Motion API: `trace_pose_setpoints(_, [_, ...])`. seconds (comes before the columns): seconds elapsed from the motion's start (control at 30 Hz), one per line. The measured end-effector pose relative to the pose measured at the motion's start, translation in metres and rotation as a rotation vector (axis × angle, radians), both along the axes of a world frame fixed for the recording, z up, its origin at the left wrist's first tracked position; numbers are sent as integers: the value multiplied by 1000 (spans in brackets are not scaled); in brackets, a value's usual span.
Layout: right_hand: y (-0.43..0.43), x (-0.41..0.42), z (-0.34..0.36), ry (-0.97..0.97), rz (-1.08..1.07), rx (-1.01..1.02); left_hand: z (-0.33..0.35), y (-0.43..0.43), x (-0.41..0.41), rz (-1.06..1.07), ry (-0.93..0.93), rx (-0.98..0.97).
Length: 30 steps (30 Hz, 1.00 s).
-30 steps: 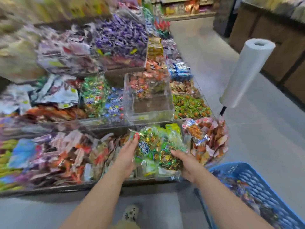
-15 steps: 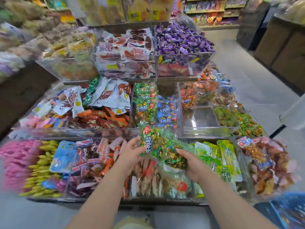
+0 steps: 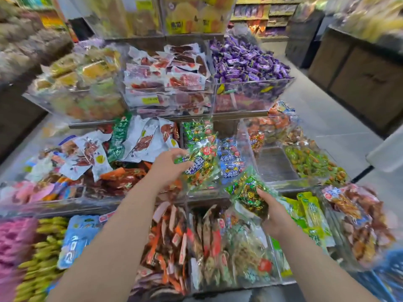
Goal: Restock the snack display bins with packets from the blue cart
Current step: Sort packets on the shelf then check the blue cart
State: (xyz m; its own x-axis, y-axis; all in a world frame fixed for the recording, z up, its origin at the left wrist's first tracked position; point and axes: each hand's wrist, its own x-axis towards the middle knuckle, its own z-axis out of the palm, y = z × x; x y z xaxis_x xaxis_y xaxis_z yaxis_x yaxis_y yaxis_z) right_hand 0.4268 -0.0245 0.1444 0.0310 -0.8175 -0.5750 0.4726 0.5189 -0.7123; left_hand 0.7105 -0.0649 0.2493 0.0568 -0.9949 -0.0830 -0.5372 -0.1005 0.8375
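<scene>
Restocking is midway: the left hand [image 3: 170,166] pinches a packet [image 3: 199,167] in its fingers, over the bin [image 3: 205,191] just beyond them. The right hand [image 3: 277,216] fingers clasp a second packet [image 3: 248,192], not yet placed.

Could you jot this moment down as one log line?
left hand grips green packet at clear bin | right hand holds second green packet

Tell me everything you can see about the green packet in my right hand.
The green packet is a crinkly clear plastic bag with green print, packed with small gold and green wrapped pieces. It is tilted above the front bins, gripped at its lower edge by the right hand.
</scene>
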Motion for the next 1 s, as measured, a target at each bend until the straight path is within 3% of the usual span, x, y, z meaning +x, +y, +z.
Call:
trace_pose_setpoints(0.3, [-40, -24, 13, 95, -3, 5, -7, -91, -22, -322, -407, 102])
trace_pose_setpoints(0.6, [-78, -25, 18, 210, 91, 14, -44, -111, -23, -429, -466, 220])
trace_pose_setpoints(0.8, [-90, -22, 14, 205, 126, 24, -26, -117, -47, -473, -1127, 217])
trace_pose_setpoints(0.9, [-91, -23, 11, 193, 123, 25, -28, -112, -55, -403, -1221, 105])
trace_pose_setpoints(1.0, [-92, -24, 11, 185, 124, 20, -47, -104, -63, -534, -1246, -48])
